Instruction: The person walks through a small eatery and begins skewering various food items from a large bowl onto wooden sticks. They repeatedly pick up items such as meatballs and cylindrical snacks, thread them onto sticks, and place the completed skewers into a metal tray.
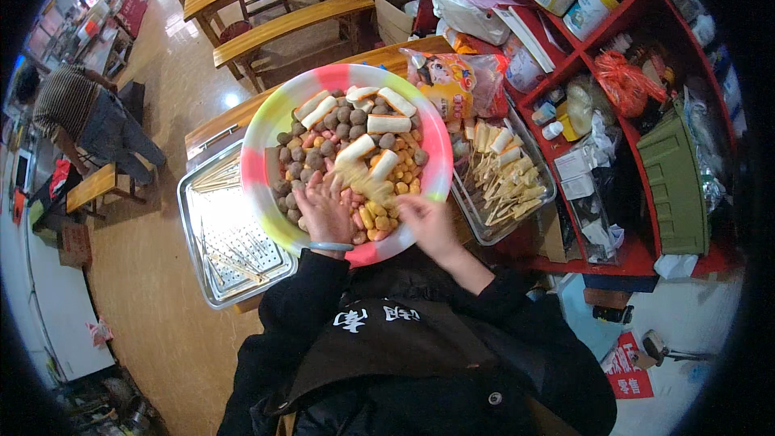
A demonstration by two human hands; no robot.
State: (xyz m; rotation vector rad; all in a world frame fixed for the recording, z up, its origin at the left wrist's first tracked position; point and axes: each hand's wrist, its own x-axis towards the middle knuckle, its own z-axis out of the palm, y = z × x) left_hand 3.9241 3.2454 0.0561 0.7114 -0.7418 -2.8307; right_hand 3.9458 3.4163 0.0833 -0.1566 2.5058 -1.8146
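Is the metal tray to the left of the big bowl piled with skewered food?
No: the metal tray left of the bowl holds only a few bare sticks on its perforated rack; the skewered pieces lie in the right tray.

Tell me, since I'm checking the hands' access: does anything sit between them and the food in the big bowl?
Nothing visible does. The left hand already rests on the food pieces inside the striped bowl, and the right hand touches them near the rim.

I saw black padded jacket sleeves (pixel 303 291), a dark brown apron (pixel 387 347) with white characters, and a pale bangle (pixel 331 246) on the left wrist.
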